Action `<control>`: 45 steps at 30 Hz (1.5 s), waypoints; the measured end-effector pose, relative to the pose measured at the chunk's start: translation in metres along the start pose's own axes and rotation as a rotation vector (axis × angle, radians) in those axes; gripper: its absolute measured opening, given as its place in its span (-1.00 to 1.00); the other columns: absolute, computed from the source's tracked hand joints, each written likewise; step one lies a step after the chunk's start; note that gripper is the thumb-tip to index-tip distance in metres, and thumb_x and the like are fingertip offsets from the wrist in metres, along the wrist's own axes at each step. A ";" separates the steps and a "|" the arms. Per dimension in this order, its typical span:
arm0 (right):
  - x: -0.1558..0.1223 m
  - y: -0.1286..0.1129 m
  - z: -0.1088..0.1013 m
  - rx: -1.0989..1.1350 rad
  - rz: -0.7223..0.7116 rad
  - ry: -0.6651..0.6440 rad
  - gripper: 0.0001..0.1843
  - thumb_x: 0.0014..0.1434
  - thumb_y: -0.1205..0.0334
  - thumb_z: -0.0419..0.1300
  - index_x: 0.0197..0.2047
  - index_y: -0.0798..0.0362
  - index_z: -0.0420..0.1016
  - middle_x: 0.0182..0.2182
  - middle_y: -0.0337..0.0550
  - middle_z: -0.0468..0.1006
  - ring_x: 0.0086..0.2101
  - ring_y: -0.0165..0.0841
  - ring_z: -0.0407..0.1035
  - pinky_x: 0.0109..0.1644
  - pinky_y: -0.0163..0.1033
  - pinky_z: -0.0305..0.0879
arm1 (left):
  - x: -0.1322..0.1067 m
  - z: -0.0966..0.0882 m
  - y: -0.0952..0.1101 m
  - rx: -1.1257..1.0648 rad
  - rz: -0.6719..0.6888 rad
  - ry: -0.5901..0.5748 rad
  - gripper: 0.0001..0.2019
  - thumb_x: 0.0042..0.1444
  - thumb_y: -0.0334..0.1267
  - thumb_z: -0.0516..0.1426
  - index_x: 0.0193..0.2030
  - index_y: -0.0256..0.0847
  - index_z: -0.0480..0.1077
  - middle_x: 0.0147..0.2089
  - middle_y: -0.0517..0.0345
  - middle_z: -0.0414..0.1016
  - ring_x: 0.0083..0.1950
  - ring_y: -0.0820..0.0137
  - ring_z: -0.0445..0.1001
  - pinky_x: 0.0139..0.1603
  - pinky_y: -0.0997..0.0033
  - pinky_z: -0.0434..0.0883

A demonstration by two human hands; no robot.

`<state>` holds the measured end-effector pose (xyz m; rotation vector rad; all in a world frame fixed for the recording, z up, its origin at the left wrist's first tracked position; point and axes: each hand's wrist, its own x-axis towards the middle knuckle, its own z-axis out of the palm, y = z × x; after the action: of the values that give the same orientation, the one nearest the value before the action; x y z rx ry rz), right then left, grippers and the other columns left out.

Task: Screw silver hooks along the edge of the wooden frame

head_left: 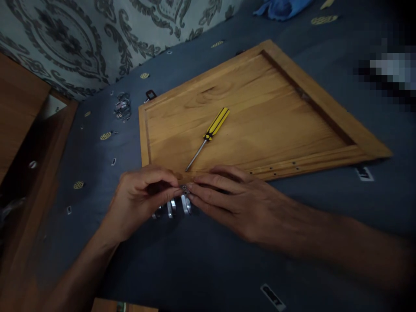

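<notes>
A wooden panel (260,112) lies flat on a dark blue cloth. On it rests a screwdriver (209,135) with a yellow and black handle. My left hand (139,199) and my right hand (227,195) meet at the panel's near edge. Both pinch a small metal hook rack (177,203) with several shiny hooks hanging below the fingers. The fingertips of both hands are closed on its top by a small screw hole.
A pile of metal hardware (122,106) lies on the cloth beyond the panel's left corner. A wooden cabinet (22,130) stands at the left. A patterned wall (97,34) rises behind, and a blue cloth bundle (279,8) lies at the top.
</notes>
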<state>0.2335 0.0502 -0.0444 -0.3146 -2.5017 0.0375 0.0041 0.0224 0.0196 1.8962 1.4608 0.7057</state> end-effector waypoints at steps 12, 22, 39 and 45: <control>0.000 -0.001 0.002 -0.016 -0.003 0.027 -0.59 0.48 0.45 -0.11 0.04 0.23 0.57 -0.04 -0.09 0.63 -0.03 -0.22 0.45 0.14 -0.06 0.38 | 0.003 0.001 0.002 -0.200 -0.149 0.032 -0.92 0.00 -0.44 0.34 -0.41 -0.21 0.58 -0.46 0.26 0.58 -0.44 0.55 0.49 -0.43 0.69 0.42; 0.001 0.001 0.001 -0.024 -0.011 0.019 -0.59 0.46 0.48 -0.11 0.04 0.24 0.57 -0.03 -0.04 0.62 -0.04 -0.21 0.43 0.10 -0.04 0.40 | 0.006 -0.005 0.002 -0.261 -0.189 -0.073 -0.92 -0.02 -0.41 0.36 -0.46 -0.24 0.56 -0.50 0.22 0.53 -0.48 0.55 0.41 -0.50 0.66 0.36; 0.001 0.000 -0.001 -0.036 -0.009 0.025 -0.56 0.47 0.46 -0.14 0.01 0.22 0.59 -0.10 -0.10 0.64 -0.08 -0.23 0.46 0.08 -0.07 0.41 | 0.010 -0.004 -0.007 -0.157 -0.146 -0.152 -0.93 0.07 -0.32 0.36 -0.39 -0.23 0.58 -0.44 0.17 0.61 -0.43 0.47 0.51 -0.42 0.57 0.41; 0.001 0.001 -0.001 -0.032 -0.012 0.002 -0.52 0.47 0.48 -0.19 0.02 0.21 0.57 -0.10 -0.12 0.63 -0.08 -0.24 0.47 0.11 -0.07 0.40 | 0.013 -0.006 -0.008 -0.162 -0.138 -0.187 -0.84 0.10 -0.19 0.38 -0.37 -0.23 0.61 -0.42 0.13 0.64 -0.40 0.43 0.55 -0.40 0.54 0.47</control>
<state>0.2336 0.0511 -0.0437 -0.3126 -2.5044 -0.0076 -0.0023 0.0376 0.0177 1.6737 1.3596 0.5492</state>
